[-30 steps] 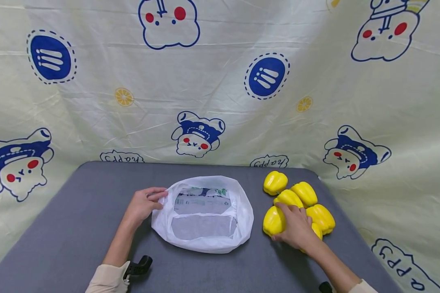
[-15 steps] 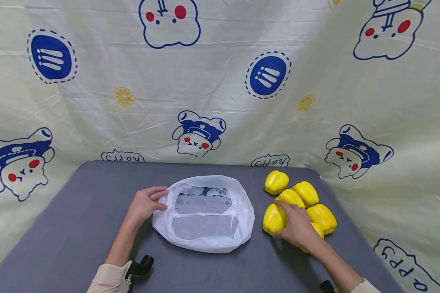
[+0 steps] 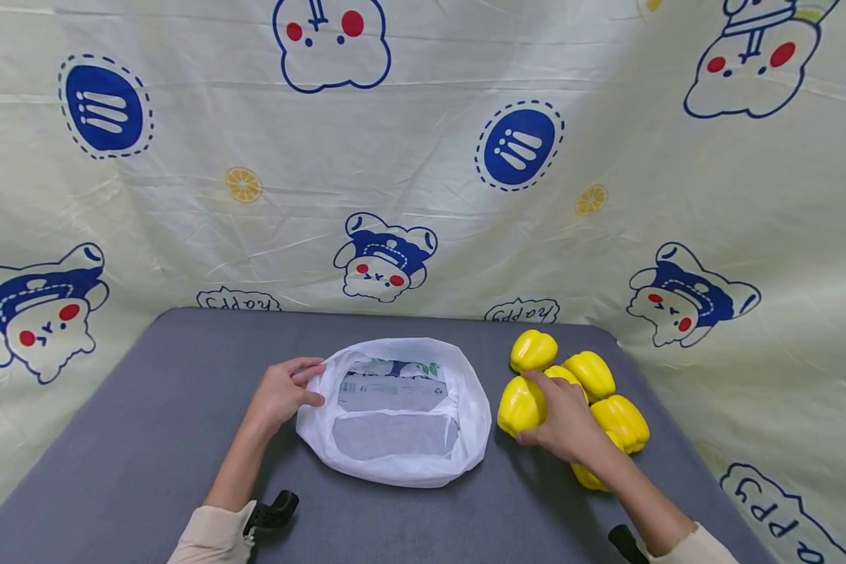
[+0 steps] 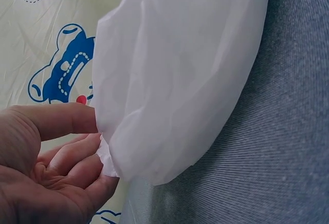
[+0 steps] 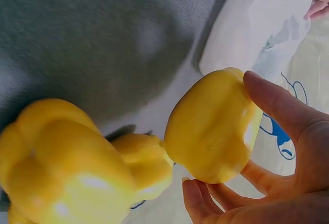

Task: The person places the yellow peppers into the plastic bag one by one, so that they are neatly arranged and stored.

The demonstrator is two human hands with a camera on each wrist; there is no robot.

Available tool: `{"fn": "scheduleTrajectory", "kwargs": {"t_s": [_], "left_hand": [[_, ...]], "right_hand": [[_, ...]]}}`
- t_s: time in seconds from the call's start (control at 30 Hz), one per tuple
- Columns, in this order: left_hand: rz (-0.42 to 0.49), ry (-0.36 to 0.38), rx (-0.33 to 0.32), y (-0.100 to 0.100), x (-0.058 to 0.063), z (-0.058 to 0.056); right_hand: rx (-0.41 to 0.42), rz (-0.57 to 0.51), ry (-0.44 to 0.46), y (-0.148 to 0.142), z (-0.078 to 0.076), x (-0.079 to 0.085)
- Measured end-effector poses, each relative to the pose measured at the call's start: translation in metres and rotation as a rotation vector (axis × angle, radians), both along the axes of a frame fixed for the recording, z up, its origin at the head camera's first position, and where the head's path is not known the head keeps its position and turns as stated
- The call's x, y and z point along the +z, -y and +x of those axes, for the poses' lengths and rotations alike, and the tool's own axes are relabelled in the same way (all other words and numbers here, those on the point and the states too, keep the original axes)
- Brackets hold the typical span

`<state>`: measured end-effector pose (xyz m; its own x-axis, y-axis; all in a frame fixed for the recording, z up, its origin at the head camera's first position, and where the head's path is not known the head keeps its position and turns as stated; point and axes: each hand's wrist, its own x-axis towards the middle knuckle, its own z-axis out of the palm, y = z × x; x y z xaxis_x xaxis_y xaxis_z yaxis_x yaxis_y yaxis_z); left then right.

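A white plastic bag point(image 3: 471, 415) stands on the grey table with its mouth open, and printing shows inside. At its left edge my left hand point(image 3: 276, 398) holds the rim; thumb and fingers meet the white edge point(image 4: 154, 90) in the left wrist view. To the right of the bag, my right hand point(image 3: 569, 423) grips a yellow bell pepper point(image 3: 520, 407) between thumb and fingers. The right wrist view has this pepper point(image 5: 211, 126) held off the table, the bag beyond it. More yellow bell peppers point(image 3: 620, 421) lie behind and beside that hand, partly covered by it.
The grey tabletop point(image 3: 169, 423) reaches back to a pale printed curtain point(image 3: 423, 157). One pepper point(image 3: 533, 350) lies farthest back in the group, close to the table's right rear corner. A black wrist strap point(image 3: 271, 513) sits by the left cuff.
My right hand has raised the front-left bell pepper from the group and shifted it slightly left, toward the bag. More of the pepper under the wrist now shows. The left hand keeps its place.
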<state>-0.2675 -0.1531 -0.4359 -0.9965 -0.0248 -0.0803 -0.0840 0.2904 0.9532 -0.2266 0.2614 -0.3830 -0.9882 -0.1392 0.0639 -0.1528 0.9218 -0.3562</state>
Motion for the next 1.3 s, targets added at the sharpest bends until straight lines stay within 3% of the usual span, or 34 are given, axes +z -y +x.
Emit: {"fn": "scheduleTrajectory", "kwargs": {"t_s": [0.37, 0.63, 1.3], "left_hand": [[0.002, 0.004, 0.011, 0.000, 0.001, 0.001], [0.008, -0.003, 0.010, -0.001, 0.001, 0.000], [0.012, -0.007, -0.029, 0.001, 0.001, 0.001]], "right_hand": [[0.035, -0.015, -0.063, 0.012, -0.013, 0.016], [0.048, -0.046, -0.043, 0.027, -0.023, 0.027], [0.102, -0.108, 0.013, 0.073, -0.042, 0.027]]}}
